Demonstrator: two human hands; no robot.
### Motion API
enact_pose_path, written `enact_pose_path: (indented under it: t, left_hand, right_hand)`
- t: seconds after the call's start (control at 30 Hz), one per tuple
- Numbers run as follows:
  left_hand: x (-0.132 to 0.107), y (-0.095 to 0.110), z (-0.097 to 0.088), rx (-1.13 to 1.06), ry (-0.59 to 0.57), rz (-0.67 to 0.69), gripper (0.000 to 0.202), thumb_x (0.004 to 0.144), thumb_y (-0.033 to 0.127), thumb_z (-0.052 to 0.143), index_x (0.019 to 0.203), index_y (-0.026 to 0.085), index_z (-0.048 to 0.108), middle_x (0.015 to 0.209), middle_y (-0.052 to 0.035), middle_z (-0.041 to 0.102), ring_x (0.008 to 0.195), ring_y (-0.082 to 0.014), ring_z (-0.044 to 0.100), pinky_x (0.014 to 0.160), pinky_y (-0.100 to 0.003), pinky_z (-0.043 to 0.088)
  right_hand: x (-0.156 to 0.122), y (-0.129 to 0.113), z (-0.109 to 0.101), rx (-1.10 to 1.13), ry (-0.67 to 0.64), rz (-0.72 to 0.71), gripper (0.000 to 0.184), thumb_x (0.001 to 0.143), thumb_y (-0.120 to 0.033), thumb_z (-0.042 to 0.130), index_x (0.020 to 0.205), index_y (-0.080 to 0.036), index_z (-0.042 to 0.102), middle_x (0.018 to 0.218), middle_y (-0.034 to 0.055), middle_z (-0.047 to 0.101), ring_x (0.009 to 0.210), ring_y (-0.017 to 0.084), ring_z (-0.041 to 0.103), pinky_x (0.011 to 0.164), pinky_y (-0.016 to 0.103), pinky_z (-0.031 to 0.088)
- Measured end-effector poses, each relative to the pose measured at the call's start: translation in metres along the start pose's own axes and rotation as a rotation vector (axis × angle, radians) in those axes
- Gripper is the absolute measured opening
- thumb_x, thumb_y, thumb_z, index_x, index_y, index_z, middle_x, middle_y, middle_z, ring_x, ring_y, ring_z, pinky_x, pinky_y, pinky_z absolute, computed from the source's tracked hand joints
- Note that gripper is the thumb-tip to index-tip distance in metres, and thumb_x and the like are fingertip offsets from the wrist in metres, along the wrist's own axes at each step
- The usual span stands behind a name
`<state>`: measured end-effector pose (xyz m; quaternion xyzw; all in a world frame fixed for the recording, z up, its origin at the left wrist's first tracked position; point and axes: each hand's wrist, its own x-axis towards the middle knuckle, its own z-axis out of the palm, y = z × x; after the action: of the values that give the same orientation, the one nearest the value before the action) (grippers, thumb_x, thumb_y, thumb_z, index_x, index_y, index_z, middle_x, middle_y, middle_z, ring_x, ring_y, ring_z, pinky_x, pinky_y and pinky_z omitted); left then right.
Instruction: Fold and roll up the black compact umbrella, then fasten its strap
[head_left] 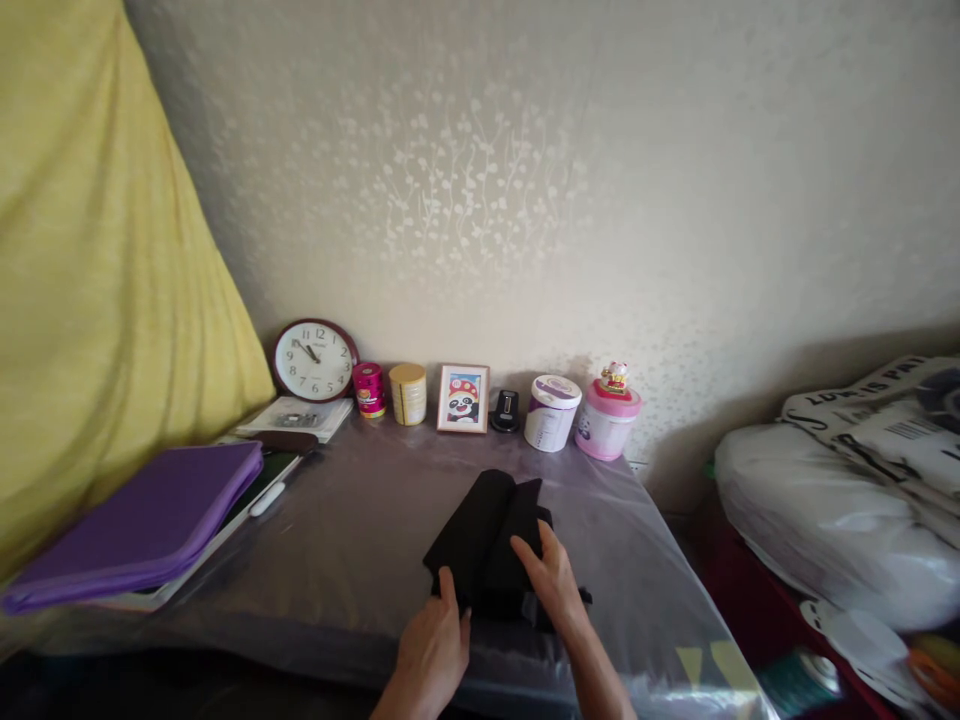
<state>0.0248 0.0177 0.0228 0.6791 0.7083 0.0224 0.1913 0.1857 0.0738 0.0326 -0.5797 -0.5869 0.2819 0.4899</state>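
A black piece of cloth (487,535), partly folded, lies on the plastic-covered table (352,540) in front of me. My left hand (435,640) rests at the cloth's near edge, fingers curled over the fabric and thumb up. My right hand (555,575) lies flat on the cloth's right side with its fingers stretched out and pressing the fabric down.
Along the wall stand a round clock (315,360), a pink tin (369,389), a yellow-lidded tin (408,393), a framed panda picture (463,398), a white tub (552,412) and a pink jar (607,418). A purple folder (150,520) lies left. White bags (847,520) pile up right.
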Motion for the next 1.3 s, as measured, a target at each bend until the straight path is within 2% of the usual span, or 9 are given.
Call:
enact_pose_path:
  t: [0.1,0.2,0.33,0.43,0.67,0.9,1.1,1.2,1.3]
  left_hand:
    - [0.000,0.001,0.000,0.004,0.001,-0.008,0.053,0.088,0.026,0.028,0.134,0.000,0.021,0.095,-0.0192,0.064,0.086,-0.0228,0.062,0.068,-0.029,0.043]
    - [0.001,0.000,0.002,0.008,0.003,-0.006,0.053,0.088,0.025,0.028,0.134,0.000,0.022,0.095,-0.0195,0.064,0.085,-0.0235,0.062,0.068,-0.029,0.044]
    - [0.002,0.000,0.003,0.008,0.009,0.002,0.052,0.088,0.024,0.028,0.133,-0.001,0.023,0.095,-0.0202,0.064,0.085,-0.0239,0.063,0.068,-0.029,0.044]
    - [0.004,0.000,0.003,0.002,0.004,0.006,0.051,0.088,0.023,0.027,0.133,-0.001,0.024,0.095,-0.0201,0.064,0.085,-0.0236,0.062,0.069,-0.029,0.044]
    - [-0.001,-0.008,0.000,-0.045,-0.011,0.039,0.056,0.087,0.028,0.029,0.134,0.000,0.020,0.102,-0.0193,0.062,0.090,-0.0223,0.061,0.074,-0.029,0.043]
    - [-0.015,-0.020,0.000,-0.037,0.086,0.092,0.058,0.086,0.032,0.028,0.137,0.006,0.017,0.128,-0.0196,0.042,0.101,-0.0221,0.056,0.079,-0.028,0.044]
    - [-0.011,-0.015,0.000,-0.001,0.118,0.140,0.060,0.084,0.024,0.032,0.139,0.025,0.008,0.119,-0.0129,0.047,0.087,-0.0177,0.060,0.070,-0.026,0.044]
    - [-0.004,-0.012,0.001,0.036,0.077,0.125,0.058,0.083,0.023,0.035,0.137,0.027,0.016,0.111,-0.0125,0.050,0.081,-0.0184,0.061,0.067,-0.027,0.045]
    - [0.001,-0.010,0.000,0.051,0.028,0.083,0.054,0.082,0.024,0.039,0.135,0.025,0.025,0.106,-0.0125,0.053,0.081,-0.0208,0.061,0.068,-0.029,0.045]
  right_hand:
    - [0.012,-0.019,0.019,0.098,-0.096,-0.026,0.031,0.074,-0.034,0.053,0.101,-0.018,0.056,0.090,0.0042,0.065,0.083,0.020,0.060,0.072,0.029,0.048]
    - [0.022,-0.028,0.043,0.064,-0.091,-0.005,0.034,0.072,-0.032,0.056,0.101,-0.016,0.055,0.087,0.0044,0.065,0.079,0.019,0.059,0.072,0.030,0.047]
    - [0.031,-0.024,0.073,-0.045,-0.125,0.040,0.042,0.069,-0.029,0.058,0.106,-0.012,0.054,0.090,0.0087,0.065,0.087,0.022,0.059,0.075,0.031,0.046]
    - [0.034,-0.020,0.085,-0.167,-0.175,0.052,0.047,0.069,-0.029,0.057,0.112,-0.010,0.050,0.100,0.0130,0.063,0.097,0.024,0.058,0.079,0.032,0.044]
    - [0.035,-0.027,0.083,-0.412,-0.288,0.082,0.048,0.072,-0.031,0.056,0.116,-0.013,0.048,0.093,0.0115,0.066,0.093,0.024,0.060,0.074,0.029,0.044]
    - [0.035,-0.027,0.082,-0.416,-0.332,0.019,0.041,0.073,-0.028,0.053,0.112,-0.015,0.052,0.078,0.0041,0.068,0.083,0.019,0.063,0.069,0.025,0.043]
    - [0.031,-0.038,0.076,-0.353,-0.473,-0.096,0.028,0.079,-0.027,0.046,0.102,-0.018,0.059,0.072,-0.0001,0.069,0.074,0.014,0.063,0.066,0.022,0.041]
    - [0.028,-0.043,0.073,-0.294,-0.594,-0.141,0.025,0.082,-0.030,0.042,0.096,-0.022,0.062,0.074,-0.0028,0.070,0.071,0.012,0.063,0.063,0.020,0.041]
    - [0.024,-0.043,0.073,-0.342,-0.620,-0.180,0.023,0.080,-0.031,0.045,0.092,-0.025,0.064,0.075,-0.0043,0.070,0.072,0.012,0.063,0.063,0.019,0.041]
